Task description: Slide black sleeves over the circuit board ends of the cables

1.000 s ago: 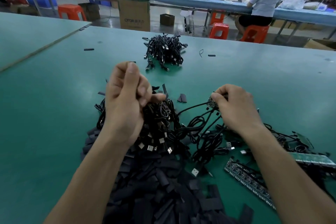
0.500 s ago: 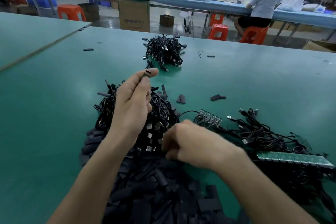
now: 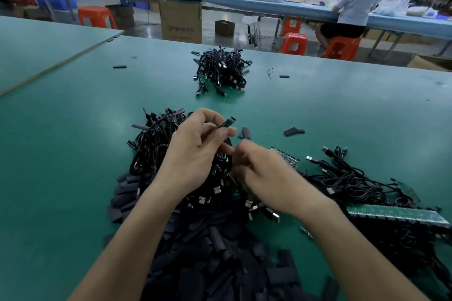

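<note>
Left hand (image 3: 193, 154) pinching — right hand (image 3: 266, 178) curled.

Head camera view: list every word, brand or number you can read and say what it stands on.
"OTOR": printed on the front of the cardboard box beyond the table; the characters after it are too blurred to read.
The green circuit board strip: markings too small to read.
The circuit board end pinched by the left hand: no legible print.
</note>
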### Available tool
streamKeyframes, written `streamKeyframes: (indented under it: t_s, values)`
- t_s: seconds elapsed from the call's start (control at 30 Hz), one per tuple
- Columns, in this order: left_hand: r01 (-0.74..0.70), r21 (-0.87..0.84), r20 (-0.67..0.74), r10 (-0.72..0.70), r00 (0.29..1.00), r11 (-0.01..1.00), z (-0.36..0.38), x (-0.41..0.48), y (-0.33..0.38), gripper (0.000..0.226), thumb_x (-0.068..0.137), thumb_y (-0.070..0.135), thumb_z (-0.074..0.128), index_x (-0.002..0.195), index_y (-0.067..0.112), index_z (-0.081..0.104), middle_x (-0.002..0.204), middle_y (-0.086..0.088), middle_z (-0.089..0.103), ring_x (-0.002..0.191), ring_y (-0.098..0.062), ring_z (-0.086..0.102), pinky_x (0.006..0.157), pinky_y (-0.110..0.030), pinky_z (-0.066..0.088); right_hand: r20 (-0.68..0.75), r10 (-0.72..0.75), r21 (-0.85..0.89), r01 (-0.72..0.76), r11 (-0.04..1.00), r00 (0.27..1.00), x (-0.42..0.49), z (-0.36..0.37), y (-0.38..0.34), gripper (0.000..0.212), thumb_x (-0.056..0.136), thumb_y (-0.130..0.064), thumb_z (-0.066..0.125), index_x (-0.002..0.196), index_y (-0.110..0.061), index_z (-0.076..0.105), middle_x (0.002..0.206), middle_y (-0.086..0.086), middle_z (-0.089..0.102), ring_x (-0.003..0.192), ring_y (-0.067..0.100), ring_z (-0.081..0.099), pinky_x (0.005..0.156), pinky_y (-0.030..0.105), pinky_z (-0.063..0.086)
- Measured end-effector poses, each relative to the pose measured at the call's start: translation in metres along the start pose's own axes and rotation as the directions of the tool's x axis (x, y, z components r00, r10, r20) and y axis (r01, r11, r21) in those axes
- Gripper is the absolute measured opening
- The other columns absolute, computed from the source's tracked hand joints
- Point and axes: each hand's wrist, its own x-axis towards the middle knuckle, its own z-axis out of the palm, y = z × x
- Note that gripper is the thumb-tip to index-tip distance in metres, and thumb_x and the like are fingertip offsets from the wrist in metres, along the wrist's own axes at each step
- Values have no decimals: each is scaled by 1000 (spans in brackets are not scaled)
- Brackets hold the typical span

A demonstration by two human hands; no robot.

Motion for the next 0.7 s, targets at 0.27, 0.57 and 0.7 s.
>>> streamKeyframes:
  t_s: [0.27, 0.57, 0.7]
  values:
    - [0, 80, 16, -1, 1000, 997, 2, -2, -4, 21, 99, 26, 61, 92, 46, 64, 78, 10, 73, 61, -12, 70, 57, -25, 51, -432, 27, 350, 140, 926, 902, 3, -29, 3, 24, 97, -13, 62, 100, -36, 66, 74, -15, 71, 73, 3, 67, 72, 19, 55]
    - [-31, 78, 10, 31, 999, 996, 4, -1, -3, 18, 100, 22, 59, 103, 37, 68, 68, 15, 67, 52, -1, 55, 55, -13, 45, -458, 12, 331, 158, 930, 889, -4, -32, 9, 24, 83, -25, 79, 98, -40, 70, 91, -22, 72, 82, 4, 68, 79, 24, 57]
    - [-37, 85, 18, 36, 999, 996, 4, -2, -1, 15, 99, 23, 60, 104, 33, 70, 68, 13, 69, 53, -1, 56, 55, -13, 46, -453, -24, 329, 192, 924, 891, -6, -31, 8, 20, 79, -33, 76, 96, -42, 69, 92, -22, 73, 85, 3, 70, 82, 19, 56]
